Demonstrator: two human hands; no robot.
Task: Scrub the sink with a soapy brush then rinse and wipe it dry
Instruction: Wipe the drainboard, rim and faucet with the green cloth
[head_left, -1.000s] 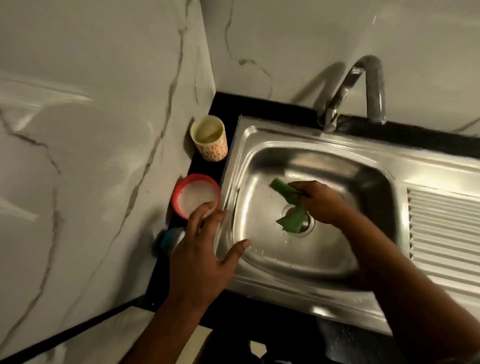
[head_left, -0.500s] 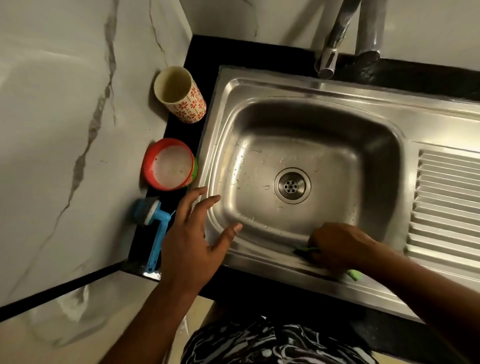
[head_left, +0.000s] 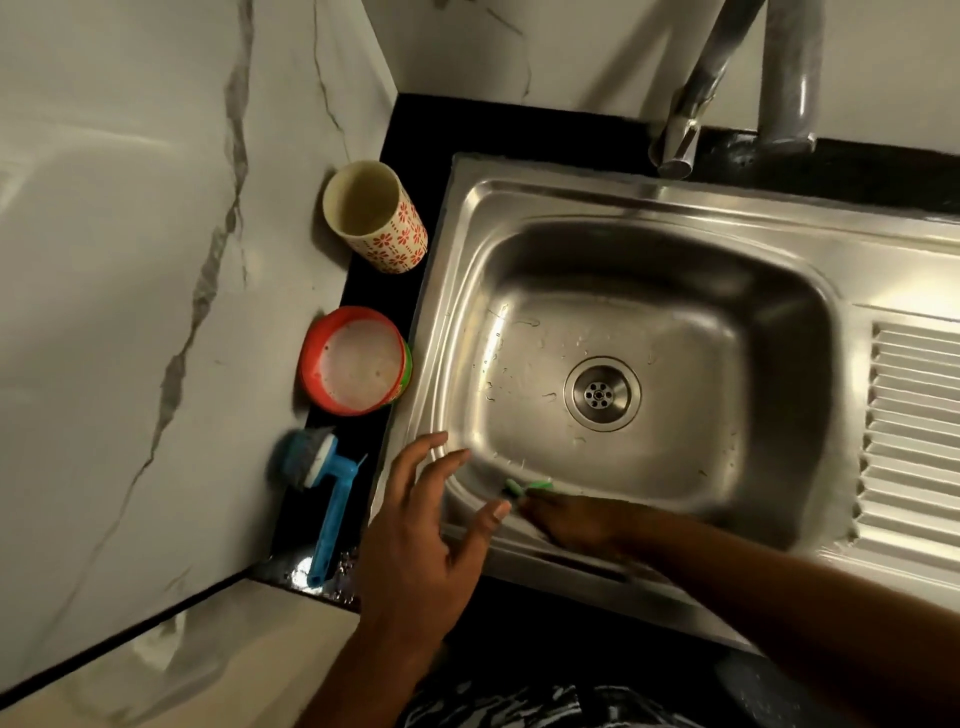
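Fingers (head_left: 415, 460) of the left hand (head_left: 426, 525) spread wide, holding nothing. They lie over the front-left corner of the sink (head_left: 571, 192); thumb tip close to the right hand (head_left: 576, 519). Touching the rim or just above it: cannot tell.

Right hand low against the near wall of the basin, blurred. A green cloth (head_left: 527, 487) shows just past its fingers. Whether those fingers curl round the cloth or press it flat: cannot tell.

Brush (head_left: 324, 499) lies idle on the black surface (head_left: 400, 130) left of the sink, head toward the wall. Beyond it a red bowl (head_left: 358, 361) of cloudy liquid, then a patterned cup (head_left: 374, 215). No water running from the tap (head_left: 680, 130).

Judgement: scrubbing and rinsing look finished; this is the wipe-dry pass, partway through. Scattered droplets (head_left: 519, 332) remain on the basin floor left of the drain (head_left: 601, 393).

To do it well:
- Run the cloth along the near wall and into the left corner in overlapping strokes, flat to the steel.
- Work from the walls down toward the drain, so water is pushed in, not spread.
- Use the left hand as a brace on the rim, clear of the cloth's path.
- Finish with the rim and the ridged draining board (head_left: 914, 441).
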